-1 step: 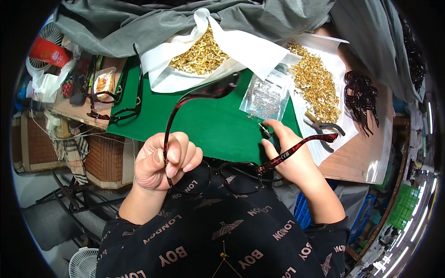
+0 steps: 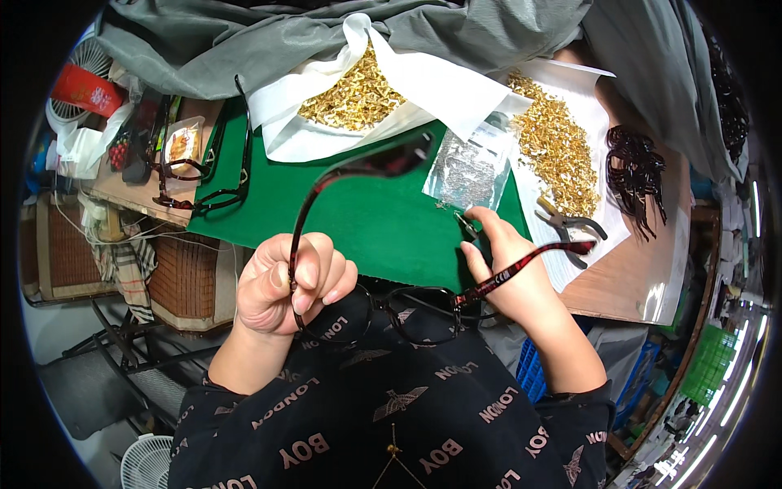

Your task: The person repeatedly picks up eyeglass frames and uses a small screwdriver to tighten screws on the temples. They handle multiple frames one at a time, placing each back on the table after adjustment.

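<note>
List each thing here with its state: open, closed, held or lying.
Left hand: closed on held glasses
Held glasses: arms unfolded
Right hand: pinching small dark tool
Glasses at left: arms unfolded
Pliers: lying, handles spread
Clear bag: lying, silver pieces inside
Lower fan: cannot tell whether running

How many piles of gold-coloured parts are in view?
2. The first pile is at the back of the green mat; the second pile lies to its right, beyond the pliers. Grey cloth might hide more.
</note>
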`<state>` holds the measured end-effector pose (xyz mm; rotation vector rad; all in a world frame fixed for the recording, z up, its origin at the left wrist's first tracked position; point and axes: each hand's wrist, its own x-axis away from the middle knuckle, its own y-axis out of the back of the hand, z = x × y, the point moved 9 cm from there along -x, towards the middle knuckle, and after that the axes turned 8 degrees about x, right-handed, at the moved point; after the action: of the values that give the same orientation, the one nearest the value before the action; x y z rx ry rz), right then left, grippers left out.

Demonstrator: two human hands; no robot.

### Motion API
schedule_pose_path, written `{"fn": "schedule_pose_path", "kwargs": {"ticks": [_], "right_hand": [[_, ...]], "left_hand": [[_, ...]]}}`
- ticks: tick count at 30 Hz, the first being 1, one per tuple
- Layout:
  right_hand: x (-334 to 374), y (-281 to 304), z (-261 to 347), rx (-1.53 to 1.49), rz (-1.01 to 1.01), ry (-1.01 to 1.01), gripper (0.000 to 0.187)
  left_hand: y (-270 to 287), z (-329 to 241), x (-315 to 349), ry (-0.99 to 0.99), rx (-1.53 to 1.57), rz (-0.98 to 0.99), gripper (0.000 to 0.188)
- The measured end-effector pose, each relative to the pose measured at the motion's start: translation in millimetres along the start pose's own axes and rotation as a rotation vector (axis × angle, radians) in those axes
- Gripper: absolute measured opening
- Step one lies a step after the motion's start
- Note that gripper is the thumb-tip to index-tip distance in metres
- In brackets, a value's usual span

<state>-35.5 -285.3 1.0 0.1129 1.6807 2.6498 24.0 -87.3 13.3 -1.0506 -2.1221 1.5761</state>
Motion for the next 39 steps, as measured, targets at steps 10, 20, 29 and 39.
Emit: {"fn": "schedule_pose_path", "kwargs": {"ticks": [10, 20, 29, 39], "right_hand": [[-8.3, -7.2, 13.6, 0.066, 0.083, 0.055, 0.039], [-15.0, -9.1, 19.5, 0.115, 0.166, 0.059, 0.04], [-15.4, -10.0, 13.8, 0.052, 0.14, 0.052, 0.034], [-13.7, -6.1, 19.7, 0.113, 0.126, 0.033, 0.033]], "left_hand": [[3.8, -1.7, 1.3, 0.009, 0.089, 0.023, 0.027], [14.5, -10.2, -0.2, -0.045, 0.068, 0.013, 0.028], [20.3, -21.9, 3.1, -0.094, 0.017, -0.01, 0.028], [36.9, -19.1, 4.1, -0.077, -0.159, -0.102, 0.028]]}}
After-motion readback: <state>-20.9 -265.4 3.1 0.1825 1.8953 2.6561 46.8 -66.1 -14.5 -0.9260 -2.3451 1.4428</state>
